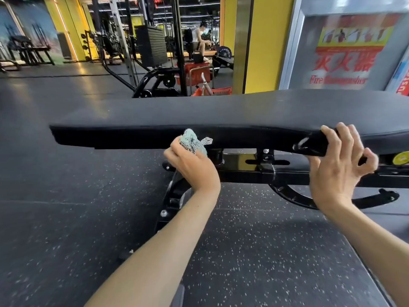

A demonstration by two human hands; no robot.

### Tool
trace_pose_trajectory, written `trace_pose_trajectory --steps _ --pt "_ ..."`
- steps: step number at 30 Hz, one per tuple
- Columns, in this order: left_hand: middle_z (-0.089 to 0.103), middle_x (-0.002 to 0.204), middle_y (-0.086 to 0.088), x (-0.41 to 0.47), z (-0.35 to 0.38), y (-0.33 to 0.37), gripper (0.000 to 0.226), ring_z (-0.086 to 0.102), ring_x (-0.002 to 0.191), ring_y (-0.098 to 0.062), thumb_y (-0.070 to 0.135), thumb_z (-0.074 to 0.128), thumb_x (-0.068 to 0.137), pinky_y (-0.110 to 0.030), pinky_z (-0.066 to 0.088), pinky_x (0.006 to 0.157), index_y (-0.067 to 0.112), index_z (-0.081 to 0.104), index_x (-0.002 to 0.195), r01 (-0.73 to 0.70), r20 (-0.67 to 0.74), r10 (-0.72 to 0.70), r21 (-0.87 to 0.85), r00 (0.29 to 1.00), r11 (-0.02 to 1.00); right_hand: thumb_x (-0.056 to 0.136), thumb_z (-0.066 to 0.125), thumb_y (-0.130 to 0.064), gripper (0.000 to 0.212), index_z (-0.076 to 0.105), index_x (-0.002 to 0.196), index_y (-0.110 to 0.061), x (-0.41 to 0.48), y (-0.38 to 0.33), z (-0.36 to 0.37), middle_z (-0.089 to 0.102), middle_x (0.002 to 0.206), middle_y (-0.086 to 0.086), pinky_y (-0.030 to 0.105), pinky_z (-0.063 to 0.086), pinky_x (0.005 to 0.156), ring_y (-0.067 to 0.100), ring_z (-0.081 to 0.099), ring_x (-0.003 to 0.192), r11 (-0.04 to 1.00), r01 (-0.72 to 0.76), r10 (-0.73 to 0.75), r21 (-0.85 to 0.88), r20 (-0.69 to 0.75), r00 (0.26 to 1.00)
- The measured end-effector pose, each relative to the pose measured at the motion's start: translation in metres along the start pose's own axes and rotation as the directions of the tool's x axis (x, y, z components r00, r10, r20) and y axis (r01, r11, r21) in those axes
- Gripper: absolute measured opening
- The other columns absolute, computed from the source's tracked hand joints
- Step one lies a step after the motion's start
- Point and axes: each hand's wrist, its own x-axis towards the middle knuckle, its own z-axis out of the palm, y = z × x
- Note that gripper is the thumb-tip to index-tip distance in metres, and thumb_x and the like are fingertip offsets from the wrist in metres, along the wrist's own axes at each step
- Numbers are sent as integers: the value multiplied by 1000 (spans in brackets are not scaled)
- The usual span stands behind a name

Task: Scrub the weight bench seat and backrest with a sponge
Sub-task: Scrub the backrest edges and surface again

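two bare forearms reach forward over one dark speckled rubber floor [243, 251]. the left hand [192, 167] has its fingers curled tight around one pale green sponge [192, 140], bunched with a scrap of mesh, and presses it against the near side edge of the weight bench [243, 171], left of the middle. the right hand [338, 167], well apart to the right, grips the same near edge, four fingers [345, 134] hooked over the top of the one long black pad [199, 116] and the thumb beneath. where backrest gives way to seat cannot be told. under the pad runs one black steel frame with one yellow knob [401, 157] at far right. beyond the bench stand two red baskets [198, 74], one weight stack [151, 46], one yellow pillar [265, 41] and one fire extinguisher cabinet [345, 52] at right. one person [199, 39] sits far back.
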Motion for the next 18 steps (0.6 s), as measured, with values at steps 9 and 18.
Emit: trace_pose_trajectory --steps 9,18 --pt "33 110 6 2 -10 -11 41 46 96 -11 -16 55 80 -20 46 82 6 51 114 -100 138 93 47 986 994 73 67 5 74 34 135 -17 -1 -5 1 36 145 10 35 6 102 18 18 140 999 -9 8 -31 -45 999" --pt "44 109 -5 -60 22 29 36 51 94 -15 -13 55 78 -20 51 74 7 55 109 -337 456 327 -61 828 939 72 73 4 77 35 135 -18 1 -4 -1 38 144 9 35 5 102 20 21 139 999 16 -17 -37 -30 999"
